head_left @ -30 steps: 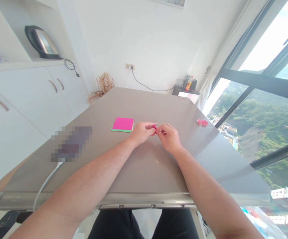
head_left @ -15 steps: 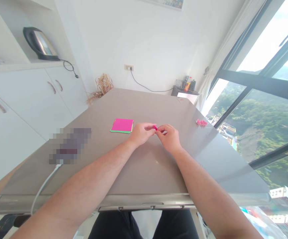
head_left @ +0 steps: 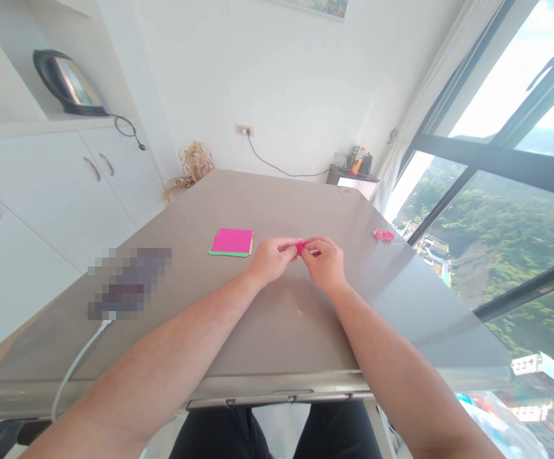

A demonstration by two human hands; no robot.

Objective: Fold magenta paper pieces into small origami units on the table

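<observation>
Between my fingertips is a small folded piece of pink paper [head_left: 300,248], partly covered by both hands. My left hand [head_left: 273,257] pinches it from the left, and my right hand [head_left: 324,260] pinches it from the right. Both hands are held close together over the middle of the table. Just left of my left hand lies a stack of square paper sheets [head_left: 232,241], bright pink on top with green and pale edges showing below. Off to the right sit several small folded pink paper pieces [head_left: 384,235] in a cluster near the table's right edge.
The grey table [head_left: 277,204] spreads out before me. On its left lies a pixelated dark object [head_left: 131,284] with a white cable [head_left: 78,360] running over the front edge. Dried stalks [head_left: 193,166] stand beyond the far left edge, and bottles [head_left: 359,161] stand on a small cabinet at the back right.
My head view has shifted slightly, so the surroundings sit a little further left. My fingers have closed nearer together, and more of the pink paper's face shows between them.
</observation>
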